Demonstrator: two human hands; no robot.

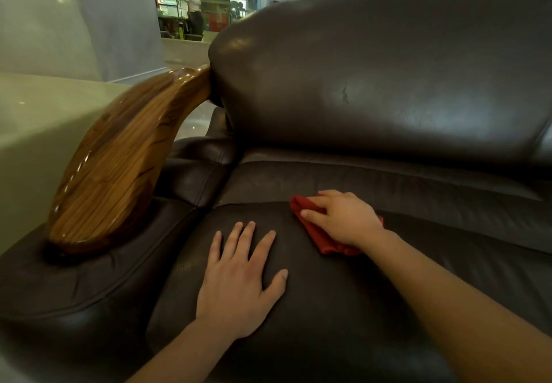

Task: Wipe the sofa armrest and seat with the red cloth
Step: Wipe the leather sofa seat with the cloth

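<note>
A dark brown leather sofa fills the view. Its seat cushion (343, 308) lies in front of me, and its glossy wooden armrest (119, 170) curves up on the left. The red cloth (318, 237) lies folded on the seat near the back seam. My right hand (343, 218) presses down on the cloth, fingers pointing left, covering most of it. Beside it, to the left, my left hand (242, 275) rests flat on the bare seat with its fingers spread, holding nothing.
The sofa backrest (388, 68) rises behind the seat. A padded leather arm (74, 293) sits under the wooden armrest. A pale glossy floor (30, 119) lies left of the sofa. A person (194, 6) stands far off among shelves at the back.
</note>
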